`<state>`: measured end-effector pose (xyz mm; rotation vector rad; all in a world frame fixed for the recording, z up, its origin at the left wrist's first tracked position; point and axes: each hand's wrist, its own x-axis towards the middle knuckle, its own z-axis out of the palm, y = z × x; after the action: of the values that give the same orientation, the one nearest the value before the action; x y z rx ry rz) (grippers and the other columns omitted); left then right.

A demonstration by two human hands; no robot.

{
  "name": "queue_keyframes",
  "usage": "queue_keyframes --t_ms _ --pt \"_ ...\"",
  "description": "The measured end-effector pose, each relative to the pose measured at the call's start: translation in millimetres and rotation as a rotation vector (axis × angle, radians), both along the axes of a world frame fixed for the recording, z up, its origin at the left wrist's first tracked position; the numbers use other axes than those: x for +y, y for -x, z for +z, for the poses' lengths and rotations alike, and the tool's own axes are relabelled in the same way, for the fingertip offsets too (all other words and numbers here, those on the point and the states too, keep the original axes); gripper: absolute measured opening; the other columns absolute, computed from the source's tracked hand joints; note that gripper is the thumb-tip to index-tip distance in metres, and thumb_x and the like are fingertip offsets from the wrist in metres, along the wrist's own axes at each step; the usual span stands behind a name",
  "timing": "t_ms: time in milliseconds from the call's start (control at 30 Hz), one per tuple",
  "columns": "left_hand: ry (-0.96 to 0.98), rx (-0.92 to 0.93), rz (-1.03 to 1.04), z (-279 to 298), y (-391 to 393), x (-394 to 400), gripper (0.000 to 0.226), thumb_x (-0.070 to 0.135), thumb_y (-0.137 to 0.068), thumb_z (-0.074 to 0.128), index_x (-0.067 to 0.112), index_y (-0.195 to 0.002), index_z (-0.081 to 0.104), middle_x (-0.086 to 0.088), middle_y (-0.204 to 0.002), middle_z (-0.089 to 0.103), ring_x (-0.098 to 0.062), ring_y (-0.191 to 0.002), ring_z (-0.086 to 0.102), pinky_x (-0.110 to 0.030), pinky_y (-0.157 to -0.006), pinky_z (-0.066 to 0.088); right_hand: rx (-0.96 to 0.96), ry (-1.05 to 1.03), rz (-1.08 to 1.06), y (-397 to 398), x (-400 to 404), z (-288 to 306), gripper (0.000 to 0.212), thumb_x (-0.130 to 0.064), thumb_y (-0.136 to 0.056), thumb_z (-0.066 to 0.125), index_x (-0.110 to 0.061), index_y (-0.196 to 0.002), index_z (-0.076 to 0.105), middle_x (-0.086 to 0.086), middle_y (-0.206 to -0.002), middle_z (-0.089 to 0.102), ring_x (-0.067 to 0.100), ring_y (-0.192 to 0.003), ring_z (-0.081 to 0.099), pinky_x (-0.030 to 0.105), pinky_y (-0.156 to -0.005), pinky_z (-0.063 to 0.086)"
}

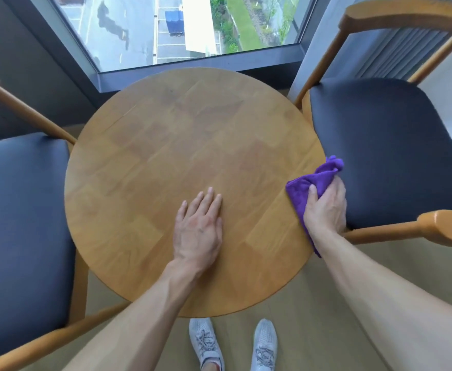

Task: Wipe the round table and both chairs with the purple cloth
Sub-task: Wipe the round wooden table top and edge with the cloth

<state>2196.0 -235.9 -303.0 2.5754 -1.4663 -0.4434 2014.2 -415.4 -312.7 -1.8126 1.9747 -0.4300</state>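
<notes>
Round wooden table point(166, 145): centre of view, below a window point(171, 28). Left hand point(196, 226): fingers straight, palm flat on the table top near its front. Right hand point(325, 207): fingers and thumb curled round the purple cloth point(313, 180), bunched at the table's right edge, part hanging over the rim. Chairs: left chair point(19, 223) and right chair point(385, 151), dark seats, wooden frames, flanking the table. Grey shoes point(233, 344): on the floor in front of the table.

One round table point(166, 156), two chairs point(388, 153) point(19, 236), one purple cloth point(315, 183), two hands point(198, 231) point(325, 210), two shoes point(205, 344) point(264, 344).
</notes>
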Motion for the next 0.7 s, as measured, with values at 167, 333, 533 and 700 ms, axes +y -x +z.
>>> queue_keyframes --t_ms 167,333,533,700 --pt "-0.018 -0.032 -0.117 0 -13 4 0.057 0.037 -0.101 0.033 0.032 -0.157 0.024 0.011 -0.165 0.018 -0.01 -0.151 0.019 -0.035 -0.121 0.013 0.238 0.181 0.303 -45 25 -8 0.056 -0.031 -0.098 0.049 -0.025 -0.152 0.035 -0.004 -0.159 0.032 0.02 -0.149 0.024 0.052 -0.116 0.023" --pt "0.161 0.183 -0.035 13 -25 4 0.042 0.021 -0.096 0.048 0.02 -0.137 0.058 0.003 -0.149 0.051 -0.019 -0.136 0.046 -0.038 -0.113 0.035 0.183 0.152 0.61 -111 65 -3 0.062 -0.03 -0.093 0.054 -0.024 -0.152 0.036 -0.005 -0.159 0.032 0.018 -0.149 0.024 0.05 -0.116 0.027" --pt "0.406 0.153 0.323 27 -48 1 0.023 0.014 -0.089 0.052 0.015 -0.107 0.065 -0.004 -0.12 0.06 -0.029 -0.109 0.057 -0.046 -0.089 0.048 0.206 0.117 0.863 -123 104 -1 0.067 -0.048 -0.09 0.044 -0.038 -0.153 0.027 -0.004 -0.163 0.021 0.014 -0.152 0.013 0.045 -0.121 0.019" --pt "0.26 0.125 0.201 24 -49 -23 0.035 0.021 -0.096 0.054 0.022 -0.131 0.062 -0.002 -0.145 0.052 -0.023 -0.136 0.045 -0.051 -0.115 0.029 0.379 0.166 0.805 -101 58 -5 0.069 -0.067 -0.089 0.034 -0.042 -0.153 0.024 0.0 -0.165 0.016 0.017 -0.152 0.012 0.053 -0.121 0.008"
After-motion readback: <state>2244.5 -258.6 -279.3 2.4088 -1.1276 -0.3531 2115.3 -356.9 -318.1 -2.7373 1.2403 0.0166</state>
